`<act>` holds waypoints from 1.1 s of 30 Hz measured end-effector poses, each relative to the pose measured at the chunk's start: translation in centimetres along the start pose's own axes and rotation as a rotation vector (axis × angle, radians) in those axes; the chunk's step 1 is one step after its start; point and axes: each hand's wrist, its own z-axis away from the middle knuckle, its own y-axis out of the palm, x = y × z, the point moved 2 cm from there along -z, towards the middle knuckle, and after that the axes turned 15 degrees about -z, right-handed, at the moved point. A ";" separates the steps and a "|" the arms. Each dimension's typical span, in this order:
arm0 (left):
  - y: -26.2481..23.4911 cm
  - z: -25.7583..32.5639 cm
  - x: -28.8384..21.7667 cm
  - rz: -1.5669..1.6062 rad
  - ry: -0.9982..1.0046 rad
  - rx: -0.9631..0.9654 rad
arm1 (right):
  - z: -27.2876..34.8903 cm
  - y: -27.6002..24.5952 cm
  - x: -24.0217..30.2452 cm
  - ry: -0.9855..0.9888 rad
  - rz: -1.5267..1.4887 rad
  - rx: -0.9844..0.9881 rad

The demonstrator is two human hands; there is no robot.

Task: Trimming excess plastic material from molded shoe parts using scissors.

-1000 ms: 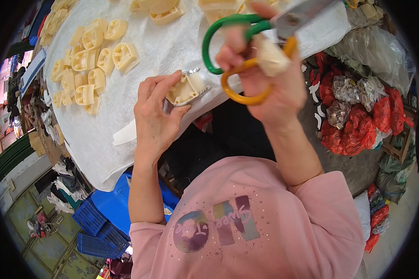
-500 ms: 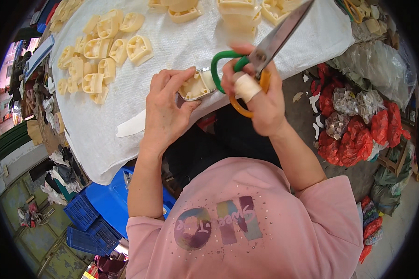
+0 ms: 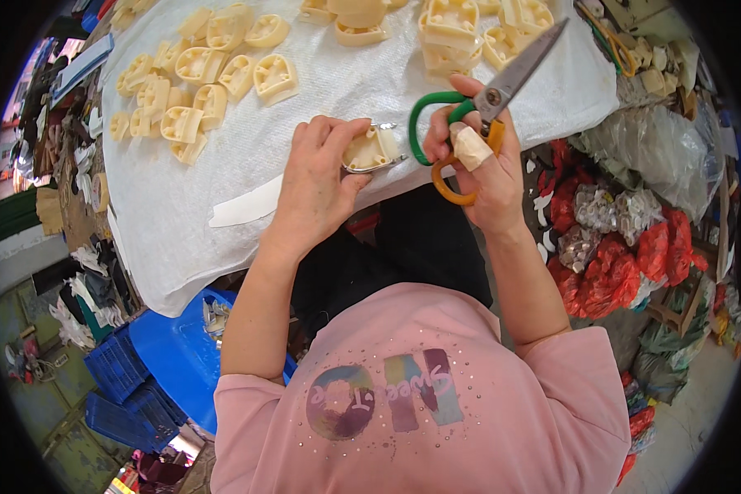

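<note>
- The left hand [image 3: 317, 185] is clenched around a small cream plastic piece [image 3: 369, 150], fingers curled over its top and thumb beneath, holding it just above the near edge of the white cloth [image 3: 247, 148] that covers the surface.
- A thin metal clip or wire shows at the edge of the cream piece, beside the fingertips.
- The right hand [image 3: 486, 177] has its grip closed through the handles of a pair of scissors [image 3: 477, 107], just to the right of the cream piece and not touching it.
- The scissors have one green loop and one orange loop; the metal blades are closed and point up and away to the right of the cream piece.
- One finger of the right hand is wrapped in pale tape [image 3: 472, 146].
- Many more cream moulded parts [image 3: 198, 74] lie on the cloth, well beyond and left of the held piece.
- Red and clear plastic bags [image 3: 626, 247] are heaped on the floor, far right of the held piece.
- Blue crates [image 3: 128, 387] stand below the surface, lower left of the held piece.
</note>
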 end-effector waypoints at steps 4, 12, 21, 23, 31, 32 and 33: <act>0.4 1.1 0.3 -0.038 0.056 -0.114 | -0.5 1.0 1.0 -0.079 0.292 -0.063; -5.5 9.0 3.8 -0.072 -0.153 -0.528 | -1.6 4.9 -0.9 0.022 1.123 0.151; -3.6 31.5 14.6 -0.316 -1.160 -0.667 | -2.3 1.8 -3.4 -0.235 1.614 0.174; -2.9 35.7 14.7 -0.329 -1.370 -0.650 | -1.9 2.3 -3.4 -0.234 1.591 0.191; 1.1 39.8 15.0 -0.455 -1.600 -0.325 | -1.5 2.6 -3.6 -0.174 1.762 0.162; 0.8 39.2 15.1 -0.452 -1.603 -0.325 | -1.4 2.1 -3.9 -0.173 1.764 0.165; 0.6 38.5 15.2 -0.459 -1.561 -0.344 | -1.3 1.5 -4.0 -0.220 1.781 0.110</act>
